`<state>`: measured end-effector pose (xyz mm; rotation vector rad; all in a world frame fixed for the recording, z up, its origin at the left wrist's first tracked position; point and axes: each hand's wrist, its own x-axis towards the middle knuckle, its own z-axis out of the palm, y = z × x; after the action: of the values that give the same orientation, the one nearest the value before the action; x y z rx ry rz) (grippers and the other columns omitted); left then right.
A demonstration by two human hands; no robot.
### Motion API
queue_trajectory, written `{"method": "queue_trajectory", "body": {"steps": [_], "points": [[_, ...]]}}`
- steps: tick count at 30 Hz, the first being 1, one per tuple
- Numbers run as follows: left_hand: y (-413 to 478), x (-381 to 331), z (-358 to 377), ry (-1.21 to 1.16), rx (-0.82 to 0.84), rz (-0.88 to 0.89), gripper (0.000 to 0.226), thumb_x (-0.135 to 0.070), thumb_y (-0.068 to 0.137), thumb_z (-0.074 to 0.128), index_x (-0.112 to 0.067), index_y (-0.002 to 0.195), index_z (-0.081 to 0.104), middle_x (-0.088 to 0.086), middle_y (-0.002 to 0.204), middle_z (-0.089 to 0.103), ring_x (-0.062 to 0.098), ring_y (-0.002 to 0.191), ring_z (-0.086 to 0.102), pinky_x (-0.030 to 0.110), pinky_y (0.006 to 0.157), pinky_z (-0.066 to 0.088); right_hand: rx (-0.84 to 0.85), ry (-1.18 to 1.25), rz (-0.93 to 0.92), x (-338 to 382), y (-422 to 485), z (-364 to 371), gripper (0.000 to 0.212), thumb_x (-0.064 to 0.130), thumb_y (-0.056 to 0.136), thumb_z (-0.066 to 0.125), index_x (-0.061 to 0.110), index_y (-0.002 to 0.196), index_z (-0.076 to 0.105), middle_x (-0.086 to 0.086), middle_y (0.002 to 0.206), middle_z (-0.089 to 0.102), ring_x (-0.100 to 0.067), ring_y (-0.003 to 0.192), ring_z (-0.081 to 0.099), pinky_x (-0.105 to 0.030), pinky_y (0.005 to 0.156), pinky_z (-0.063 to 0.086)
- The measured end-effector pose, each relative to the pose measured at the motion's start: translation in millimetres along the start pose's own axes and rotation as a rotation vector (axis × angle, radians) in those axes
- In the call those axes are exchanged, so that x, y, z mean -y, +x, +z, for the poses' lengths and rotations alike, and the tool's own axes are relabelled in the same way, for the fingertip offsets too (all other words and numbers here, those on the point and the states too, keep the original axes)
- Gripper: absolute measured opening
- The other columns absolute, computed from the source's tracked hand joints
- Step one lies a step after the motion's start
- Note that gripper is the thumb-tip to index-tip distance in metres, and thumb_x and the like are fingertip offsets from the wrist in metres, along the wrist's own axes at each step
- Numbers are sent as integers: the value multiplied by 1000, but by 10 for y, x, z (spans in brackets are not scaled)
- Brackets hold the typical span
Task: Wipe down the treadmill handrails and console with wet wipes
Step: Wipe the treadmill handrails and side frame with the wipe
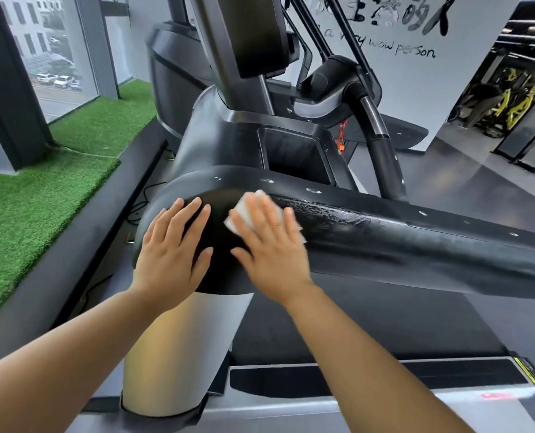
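A wide black treadmill handrail [400, 242] runs from the middle of the view to the right edge, with a wet streak on its top. My right hand [269, 245] lies flat on it, pressing a white wet wipe [253, 204] against the rail; only the wipe's edges show past my fingers. My left hand [172, 245] rests flat on the rounded left end of the rail, fingers spread, holding nothing. The console [294, 148] with a recessed tray sits behind the rail, and a dark screen [253, 35] rises above it.
A silver upright post [181, 354] stands under the rail's left end. The treadmill belt and deck [384, 345] lie below. Green artificial turf [41, 198] and windows are at the left. Another machine stands behind, and gym racks [516, 104] at the far right.
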<state>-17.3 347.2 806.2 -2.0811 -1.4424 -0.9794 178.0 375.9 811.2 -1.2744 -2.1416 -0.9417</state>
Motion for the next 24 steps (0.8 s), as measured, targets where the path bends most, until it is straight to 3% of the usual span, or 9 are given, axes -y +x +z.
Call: {"method": "queue_trajectory", "body": {"steps": [4,8,13,17,21,24], "points": [[-41,18,-14,-15,27,-53,59,-34,90,41,-2,139,42,15,141,37,35,130,35,45,108,28,-39,-50,177,-375,-175,-65,58,45,95,38,19,145,26,-14,152,16,-34,141,11,-48,116,3],[-179,13,-8,-22,22,-208,59,-34,89,40,0,138,43,16,139,37,34,126,34,50,100,36,-27,-13,271,-53,-52,-30,66,49,95,34,16,149,16,-21,152,11,-37,142,5,-53,115,-1],[-238,72,18,-81,3,-190,58,-29,87,42,1,137,42,14,140,33,34,122,34,39,106,24,80,22,-28,509,260,-12,63,50,94,31,19,148,25,-12,156,13,-29,144,0,-47,116,-10],[-239,120,-41,-141,34,-176,59,-23,85,40,4,137,39,15,140,32,34,123,33,32,109,19,65,1,-198,310,294,-76,60,48,93,35,21,146,34,-9,155,27,-26,144,14,-44,117,-2],[-299,158,-55,-147,58,-240,61,-22,83,38,5,137,40,11,139,30,33,123,31,28,110,15,0,-33,6,-36,115,-106,59,47,94,34,20,146,26,-13,154,21,-31,142,11,-45,116,-3],[-339,159,-13,-143,66,-286,62,-23,82,38,3,138,40,12,140,32,32,122,33,38,108,26,-11,-9,99,127,144,-57,62,48,95,35,17,147,22,-15,153,12,-33,143,5,-48,115,-7]]}}
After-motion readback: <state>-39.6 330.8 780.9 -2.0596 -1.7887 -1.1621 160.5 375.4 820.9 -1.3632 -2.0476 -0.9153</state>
